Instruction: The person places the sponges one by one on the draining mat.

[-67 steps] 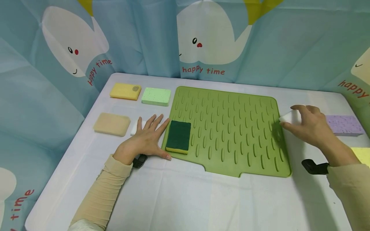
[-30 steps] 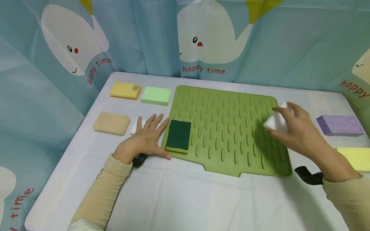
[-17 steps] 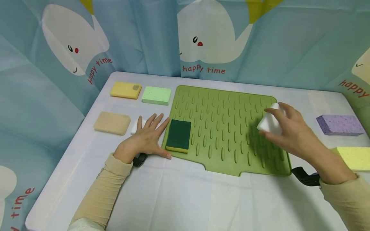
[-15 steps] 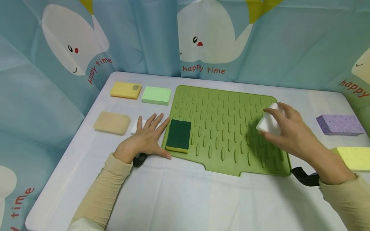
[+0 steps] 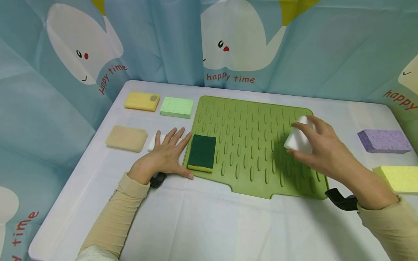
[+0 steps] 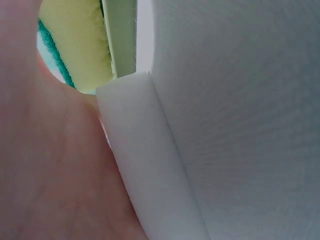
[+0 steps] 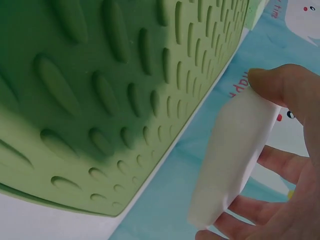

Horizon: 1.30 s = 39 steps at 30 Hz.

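My right hand (image 5: 330,150) grips a white block-shaped sponge (image 5: 298,141) between thumb and fingers, raised over the right part of the green ribbed mat (image 5: 248,145). In the right wrist view the white sponge (image 7: 232,150) is tilted, with the thumb on one end. My left hand (image 5: 163,157) lies with fingers spread at the mat's left edge, over a second white sponge (image 5: 151,144) that it mostly hides. Just right of its fingers, a scouring sponge (image 5: 201,152), dark green above and yellow below, lies on the mat's left side.
At the table's left are a yellow sponge (image 5: 140,101), a pale green sponge (image 5: 176,107) and a beige sponge (image 5: 126,139). A purple sponge (image 5: 384,141) and a pale yellow sponge (image 5: 398,178) lie on the right. Behind the table hangs a blue printed curtain (image 5: 183,43).
My right hand has carried the white sponge leftward from the mat's right edge to over the mat, uncovering more of the purple and pale yellow sponges. The left hand has stayed in place.
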Each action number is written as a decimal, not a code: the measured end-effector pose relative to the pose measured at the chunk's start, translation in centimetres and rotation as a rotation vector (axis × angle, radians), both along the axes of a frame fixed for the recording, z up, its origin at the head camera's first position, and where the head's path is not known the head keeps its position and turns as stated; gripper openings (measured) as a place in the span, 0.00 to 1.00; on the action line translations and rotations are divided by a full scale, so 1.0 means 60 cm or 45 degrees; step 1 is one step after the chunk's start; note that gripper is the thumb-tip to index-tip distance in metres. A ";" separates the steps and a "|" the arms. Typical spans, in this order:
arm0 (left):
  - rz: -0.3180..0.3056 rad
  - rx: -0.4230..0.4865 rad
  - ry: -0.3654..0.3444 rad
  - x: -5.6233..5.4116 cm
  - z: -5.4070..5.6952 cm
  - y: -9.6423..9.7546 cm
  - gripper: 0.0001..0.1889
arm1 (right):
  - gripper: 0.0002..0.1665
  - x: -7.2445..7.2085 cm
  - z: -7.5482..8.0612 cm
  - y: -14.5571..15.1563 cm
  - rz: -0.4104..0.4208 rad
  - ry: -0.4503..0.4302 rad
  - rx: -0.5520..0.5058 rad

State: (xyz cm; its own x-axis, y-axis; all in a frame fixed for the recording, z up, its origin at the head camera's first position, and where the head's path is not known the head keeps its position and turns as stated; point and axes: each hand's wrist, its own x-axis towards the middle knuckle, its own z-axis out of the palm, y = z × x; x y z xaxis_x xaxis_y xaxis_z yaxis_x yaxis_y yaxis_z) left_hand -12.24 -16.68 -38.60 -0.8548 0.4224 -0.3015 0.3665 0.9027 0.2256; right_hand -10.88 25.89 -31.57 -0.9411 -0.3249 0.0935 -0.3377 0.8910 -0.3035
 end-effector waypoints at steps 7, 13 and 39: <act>-0.003 0.000 0.007 0.000 -0.002 0.001 0.72 | 0.40 0.002 -0.001 -0.013 0.049 0.006 -0.004; -0.005 0.007 0.013 0.000 -0.002 0.003 0.71 | 0.40 0.005 -0.003 -0.025 0.088 -0.015 0.004; 0.003 -0.008 -0.001 0.002 0.002 0.002 0.72 | 0.39 0.019 -0.030 -0.097 0.337 0.067 0.040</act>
State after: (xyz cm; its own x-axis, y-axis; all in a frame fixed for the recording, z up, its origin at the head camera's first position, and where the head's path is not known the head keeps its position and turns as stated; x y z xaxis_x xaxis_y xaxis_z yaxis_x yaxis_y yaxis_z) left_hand -12.15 -16.59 -38.47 -0.8556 0.4182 -0.3050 0.3639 0.9051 0.2201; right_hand -9.73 20.06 -33.40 -0.8172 -0.5624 0.1261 -0.5747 0.7783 -0.2528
